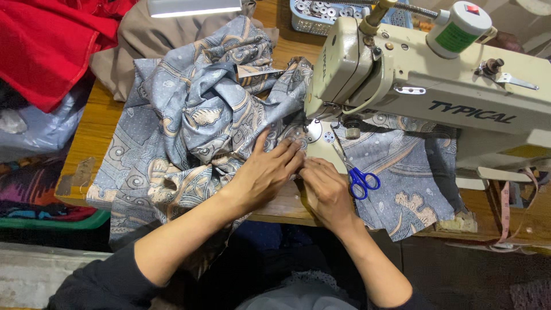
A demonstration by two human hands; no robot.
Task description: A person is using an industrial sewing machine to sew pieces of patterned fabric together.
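Patterned grey-blue fabric (201, 115) lies bunched on desk (92, 138), left of sewing machine (436, 86) — edge runs near-to-far under needle. Left hand (265, 172) flat on cloth, grip wide; right hand (326, 189) pinching edge just beside — equally near.

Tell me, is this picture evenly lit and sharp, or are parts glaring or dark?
In the head view, the lamp at the top edge is blown out to white glare; the patterned fabric and the sewing machine are brightly lit and fairly sharp; the left hand and right hand look clear; the area below the wooden table falls into deep shadow.
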